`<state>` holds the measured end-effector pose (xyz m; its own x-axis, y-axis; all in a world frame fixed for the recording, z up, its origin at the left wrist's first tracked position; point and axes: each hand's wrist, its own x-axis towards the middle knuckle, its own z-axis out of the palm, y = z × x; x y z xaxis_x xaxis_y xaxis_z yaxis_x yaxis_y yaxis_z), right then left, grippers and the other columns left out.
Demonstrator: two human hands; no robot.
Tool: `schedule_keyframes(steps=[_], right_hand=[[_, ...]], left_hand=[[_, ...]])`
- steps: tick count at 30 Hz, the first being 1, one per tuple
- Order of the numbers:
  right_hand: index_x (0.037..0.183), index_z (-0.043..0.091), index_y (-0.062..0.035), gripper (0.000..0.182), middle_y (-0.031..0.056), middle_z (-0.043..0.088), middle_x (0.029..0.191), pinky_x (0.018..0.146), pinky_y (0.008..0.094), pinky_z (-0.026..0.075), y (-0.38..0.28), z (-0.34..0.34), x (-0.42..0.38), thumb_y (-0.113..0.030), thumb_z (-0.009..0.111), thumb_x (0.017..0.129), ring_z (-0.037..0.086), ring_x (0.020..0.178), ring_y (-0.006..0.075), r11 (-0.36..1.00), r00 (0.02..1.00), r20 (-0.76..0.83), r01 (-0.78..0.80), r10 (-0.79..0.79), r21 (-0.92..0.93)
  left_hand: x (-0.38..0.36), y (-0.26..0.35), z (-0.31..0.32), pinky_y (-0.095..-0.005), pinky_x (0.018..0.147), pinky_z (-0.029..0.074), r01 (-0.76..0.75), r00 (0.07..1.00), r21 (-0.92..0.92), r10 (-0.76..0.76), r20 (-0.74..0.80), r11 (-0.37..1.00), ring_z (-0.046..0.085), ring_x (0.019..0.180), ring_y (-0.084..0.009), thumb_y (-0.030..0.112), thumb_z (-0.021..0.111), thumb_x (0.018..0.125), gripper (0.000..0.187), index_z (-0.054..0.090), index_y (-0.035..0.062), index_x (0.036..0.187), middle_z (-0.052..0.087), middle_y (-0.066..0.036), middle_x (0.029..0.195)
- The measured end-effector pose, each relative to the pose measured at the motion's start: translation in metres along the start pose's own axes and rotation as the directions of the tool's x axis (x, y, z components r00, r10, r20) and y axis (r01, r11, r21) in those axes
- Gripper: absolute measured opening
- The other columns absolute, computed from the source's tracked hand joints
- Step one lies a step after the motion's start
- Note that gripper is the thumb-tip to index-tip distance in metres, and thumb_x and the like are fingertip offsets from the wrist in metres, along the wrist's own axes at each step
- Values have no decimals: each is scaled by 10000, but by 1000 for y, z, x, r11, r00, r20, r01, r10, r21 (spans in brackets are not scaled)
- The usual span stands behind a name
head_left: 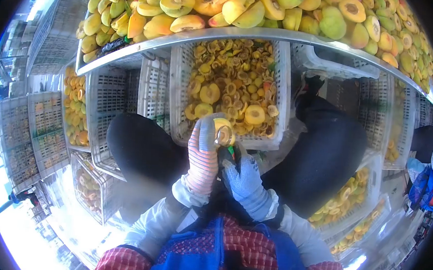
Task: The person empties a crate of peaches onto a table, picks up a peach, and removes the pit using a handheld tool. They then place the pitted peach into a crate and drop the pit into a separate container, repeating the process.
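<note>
My left hand, in a striped glove, is closed around a yellow peach half with its cut face showing. My right hand, in a pale blue glove, grips a pitting tool with a green and dark handle. The tool's metal ring lies against the peach half's centre. Both hands are close together above my lap, at the near edge of a white plastic crate. Inside the crate are brown pit pieces and several yellow peach pieces.
A metal-edged table heaped with whole and halved peaches spans the far side. White crates stand at my left. At my right is a crate of cut peaches. My knees flank the middle crate.
</note>
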<state>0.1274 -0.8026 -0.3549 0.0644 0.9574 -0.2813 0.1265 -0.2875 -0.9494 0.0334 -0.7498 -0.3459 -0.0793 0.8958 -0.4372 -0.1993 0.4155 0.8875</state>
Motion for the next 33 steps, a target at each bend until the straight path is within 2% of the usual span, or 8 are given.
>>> schedule_keyframes(steps=[3,12,18,21,25,28,31,33], right_hand=[[1136,526,24,392,195,617,844,660,415,464,6,3,-5,-237,613,856,608,768,350,980,981,-124,127,-147,-156],[1196,495,22,400,199,620,915,701,400,466,12,-3,-8,-196,585,873,610,823,347,995,996,34,80,-82,52],[1127,524,-6,312,113,615,758,529,310,463,27,3,-16,-220,560,903,596,613,201,914,987,147,-112,59,391],[1006,534,-51,264,49,558,661,388,247,375,14,-7,-16,-300,553,920,505,480,127,388,860,488,-504,148,772],[906,507,-97,366,-7,442,582,323,211,279,0,-16,-7,-460,465,934,386,414,77,193,694,719,-701,-33,686],[885,504,-110,472,-43,317,536,312,193,244,-2,-14,-6,-547,335,944,280,379,55,-90,591,801,-806,-94,584],[903,516,-106,482,-43,319,540,316,187,251,5,-10,-5,-549,329,945,283,382,55,-230,518,841,-847,-153,480],[913,517,-95,491,-37,337,544,316,187,265,7,-7,-4,-547,327,946,307,389,54,-333,478,847,-857,-232,393]], left_hand=[[0,3,11,-268,784,449,-93,994,85,97,-48,992,543,845,-131,351,445,960,377,570,17,1082,598,-67,922],[6,8,2,-278,723,458,-143,989,243,128,78,959,556,766,-148,290,434,953,338,591,-5,1007,605,-95,849],[12,14,-5,-277,698,460,-126,971,291,58,232,949,559,727,-147,264,451,938,311,606,0,994,613,-87,790],[19,24,-14,-224,738,444,-184,926,391,26,377,902,562,788,-92,324,466,955,351,604,4,1002,621,-39,844],[20,17,-20,-233,721,446,-261,919,427,87,385,866,562,778,-92,338,472,949,366,601,0,1006,622,-45,833],[21,7,-26,-278,726,470,-179,935,339,53,350,924,584,767,-143,257,495,927,291,618,3,1001,639,-86,818],[22,-1,-32,-244,706,456,-167,932,337,37,360,927,564,768,-98,370,489,939,392,603,1,1010,626,-49,828],[24,2,-37,-243,700,455,-281,905,437,84,417,855,561,765,-93,394,486,938,414,602,3,1013,624,-48,830]])
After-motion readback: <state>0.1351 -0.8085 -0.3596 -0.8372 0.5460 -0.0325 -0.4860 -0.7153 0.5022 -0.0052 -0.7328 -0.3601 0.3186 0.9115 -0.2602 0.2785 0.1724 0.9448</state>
